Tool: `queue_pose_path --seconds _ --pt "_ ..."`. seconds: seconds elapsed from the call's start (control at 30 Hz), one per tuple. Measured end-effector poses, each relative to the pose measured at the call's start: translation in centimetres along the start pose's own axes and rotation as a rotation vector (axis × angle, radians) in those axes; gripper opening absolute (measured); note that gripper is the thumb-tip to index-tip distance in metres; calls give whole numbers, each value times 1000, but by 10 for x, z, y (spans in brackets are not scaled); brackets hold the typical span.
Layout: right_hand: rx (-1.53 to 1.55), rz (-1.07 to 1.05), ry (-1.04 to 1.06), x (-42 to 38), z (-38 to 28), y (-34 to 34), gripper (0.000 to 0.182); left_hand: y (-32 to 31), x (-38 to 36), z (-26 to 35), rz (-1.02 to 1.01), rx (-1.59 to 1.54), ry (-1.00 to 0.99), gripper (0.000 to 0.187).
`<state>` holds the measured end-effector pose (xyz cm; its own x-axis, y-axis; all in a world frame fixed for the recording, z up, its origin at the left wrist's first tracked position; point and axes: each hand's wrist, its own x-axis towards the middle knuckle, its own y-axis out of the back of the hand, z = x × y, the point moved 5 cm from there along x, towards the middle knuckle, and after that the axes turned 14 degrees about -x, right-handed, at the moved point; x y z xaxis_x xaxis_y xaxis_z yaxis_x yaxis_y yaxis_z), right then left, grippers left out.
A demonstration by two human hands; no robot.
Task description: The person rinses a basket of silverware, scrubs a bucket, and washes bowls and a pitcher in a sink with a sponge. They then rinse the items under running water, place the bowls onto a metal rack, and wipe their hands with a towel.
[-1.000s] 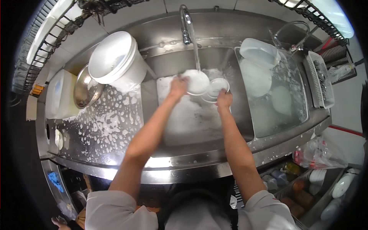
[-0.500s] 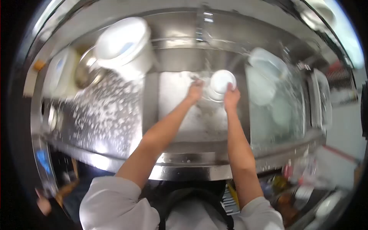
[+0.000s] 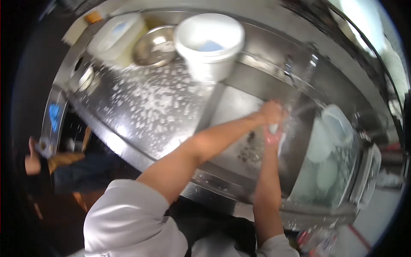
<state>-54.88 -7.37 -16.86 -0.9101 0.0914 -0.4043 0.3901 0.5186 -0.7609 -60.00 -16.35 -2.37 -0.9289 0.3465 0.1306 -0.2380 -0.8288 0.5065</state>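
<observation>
My right hand (image 3: 272, 136) is closed round a small white round dish (image 3: 273, 127), which is mostly hidden behind my hands. My left hand (image 3: 271, 113) lies against it from above, with the fingers curled and smeared by motion; whether a cloth or sponge is in them I cannot make out. Both hands are over the middle sink basin (image 3: 231, 156), beneath the faucet (image 3: 306, 70), where water runs down. Dark bits lie on the basin floor near my right wrist.
Left of the basin, a foamy steel counter (image 3: 150, 103) bears a white bucket (image 3: 209, 47), a steel bowl (image 3: 156, 47) and a plastic tub (image 3: 117, 40). A water-filled basin (image 3: 299, 188) at right holds pale containers (image 3: 338, 124). Another person's hand (image 3: 32, 162) shows at far left.
The view has turned, so the sink appears tilted. My hands, apart before, have come together at the white dish, which now shows far less of itself.
</observation>
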Motion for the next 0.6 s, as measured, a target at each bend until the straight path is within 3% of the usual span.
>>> queue_pose_path --seconds 0.03,0.07,0.13,0.17,0.3,0.37,0.47,0.6 --pt "61 29 -41 15 8 20 35 4 1 5 -69 -106 115 59" --pt "-267 -59 153 15 3 18 32 10 3 10 -136 -198 234 60" --pt "-191 9 97 -2 1 -17 27 21 4 17 -124 -144 238 63" --pt "228 125 -136 -22 -1 -47 25 22 6 13 -128 -124 230 62" --pt "107 48 -98 -19 2 -49 25 24 9 9 -149 -221 243 52" --pt "239 59 -156 -23 1 -52 25 24 9 6 -146 -301 261 46" --pt "195 -93 -140 -24 -8 -64 25 23 12 0 -121 -390 254 42" --pt "139 -12 -127 -28 -11 -67 29 21 9 7 -98 -501 304 43"
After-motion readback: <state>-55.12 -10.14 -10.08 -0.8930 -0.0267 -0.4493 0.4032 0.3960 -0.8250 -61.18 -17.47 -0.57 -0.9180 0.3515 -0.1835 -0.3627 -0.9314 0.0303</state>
